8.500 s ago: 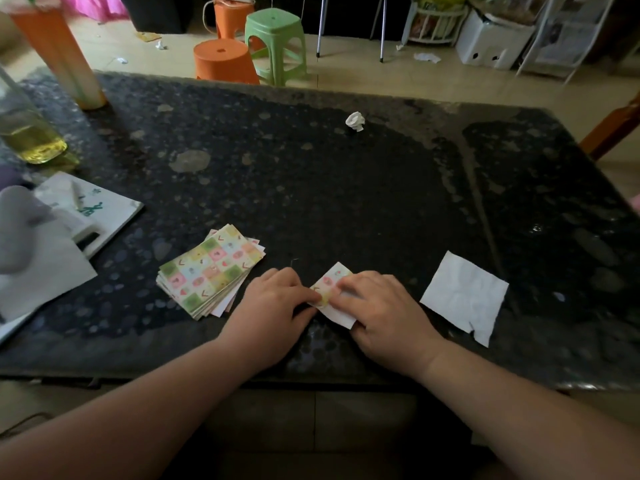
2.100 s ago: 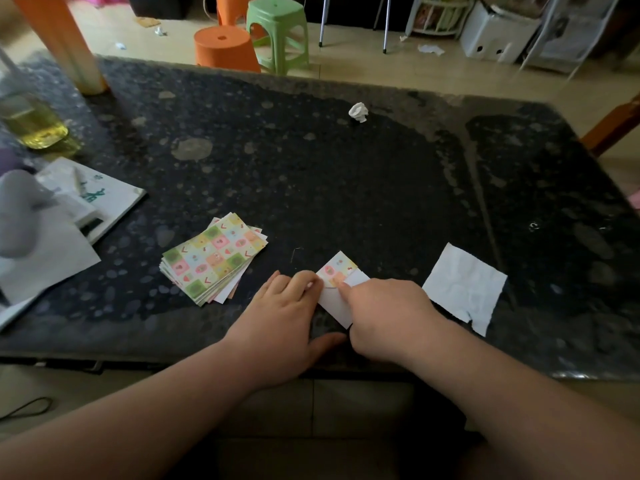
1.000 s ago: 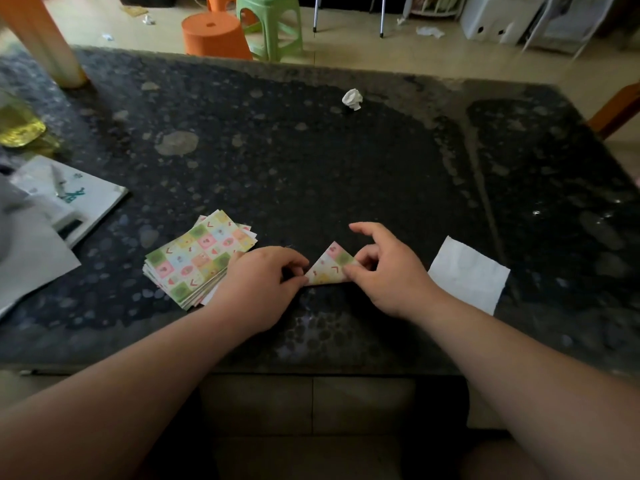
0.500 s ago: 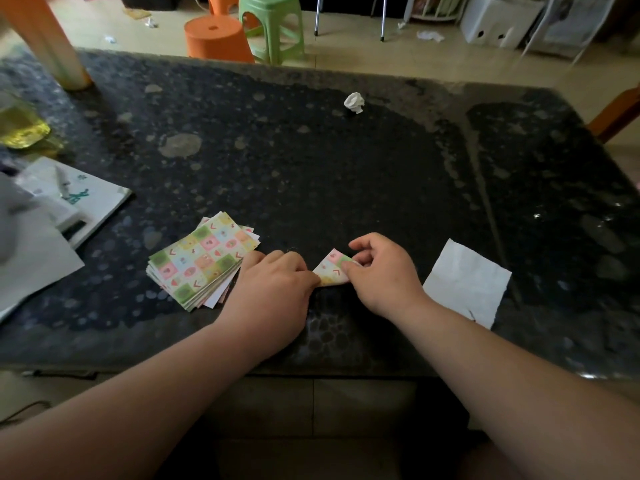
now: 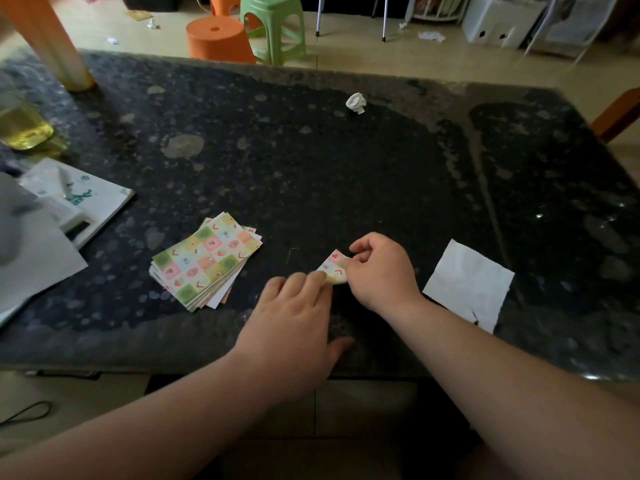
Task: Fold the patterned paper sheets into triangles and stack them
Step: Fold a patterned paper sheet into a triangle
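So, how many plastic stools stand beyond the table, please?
3: an orange stool nearest the table, a green stool right of it, a second orange stool behind, partly hidden; more may be hidden.

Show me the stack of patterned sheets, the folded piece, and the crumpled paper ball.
stack of patterned sheets (image 5: 206,259): head view, middle of the top sheet.
folded piece (image 5: 333,268): head view, its visible patterned face.
crumpled paper ball (image 5: 356,103): head view, its centre.

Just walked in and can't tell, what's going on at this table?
A person is folding a small patterned paper on the dark table. The right hand pinches it; the left hand touches its left end with straight fingers. A stack of unfolded patterned sheets lies to the left, a plain white sheet to the right.
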Demonstrator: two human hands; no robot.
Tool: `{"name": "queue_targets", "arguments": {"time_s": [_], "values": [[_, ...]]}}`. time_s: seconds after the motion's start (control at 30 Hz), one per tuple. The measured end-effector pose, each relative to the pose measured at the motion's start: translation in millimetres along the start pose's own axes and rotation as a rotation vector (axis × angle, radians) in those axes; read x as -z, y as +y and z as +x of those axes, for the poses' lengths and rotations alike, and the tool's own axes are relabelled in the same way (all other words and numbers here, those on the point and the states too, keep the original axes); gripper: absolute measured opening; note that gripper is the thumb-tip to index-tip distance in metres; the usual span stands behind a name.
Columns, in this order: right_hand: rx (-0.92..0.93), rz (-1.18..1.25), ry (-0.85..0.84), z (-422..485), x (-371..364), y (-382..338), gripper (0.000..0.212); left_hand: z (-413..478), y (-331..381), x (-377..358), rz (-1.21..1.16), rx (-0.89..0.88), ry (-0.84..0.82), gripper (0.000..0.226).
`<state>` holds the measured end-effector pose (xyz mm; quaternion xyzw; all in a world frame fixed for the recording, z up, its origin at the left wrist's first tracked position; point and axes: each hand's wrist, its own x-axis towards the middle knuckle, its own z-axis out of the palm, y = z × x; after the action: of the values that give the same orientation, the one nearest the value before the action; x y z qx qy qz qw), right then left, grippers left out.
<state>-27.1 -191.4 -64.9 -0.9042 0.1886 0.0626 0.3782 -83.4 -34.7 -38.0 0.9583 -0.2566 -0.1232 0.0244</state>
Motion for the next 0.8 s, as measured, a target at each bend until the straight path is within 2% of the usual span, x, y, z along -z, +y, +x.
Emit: {"name": "queue_targets", "arguments": {"time_s": [0.13, 0.4, 0.7, 0.8], "values": [[0.024, -0.021, 0.002, -2, -1, 0, 0.019, -6, 14, -12, 0.005, -0.068, -0.09, 0.095], [0.059, -0.035, 0.016, -6, -1, 1, 0.018, -8, 21, -23, 0.072, -0.043, -0.166, 0.097], [0.139, -0.068, 0.021, -6, 1, 6, 0.007, -7, 20, -20, 0.067, -0.016, -0.163, 0.095], [0.167, -0.09, -0.005, -6, 6, 9, 0.015, -8, 19, -21, 0.063, -0.04, -0.164, 0.094]]}}
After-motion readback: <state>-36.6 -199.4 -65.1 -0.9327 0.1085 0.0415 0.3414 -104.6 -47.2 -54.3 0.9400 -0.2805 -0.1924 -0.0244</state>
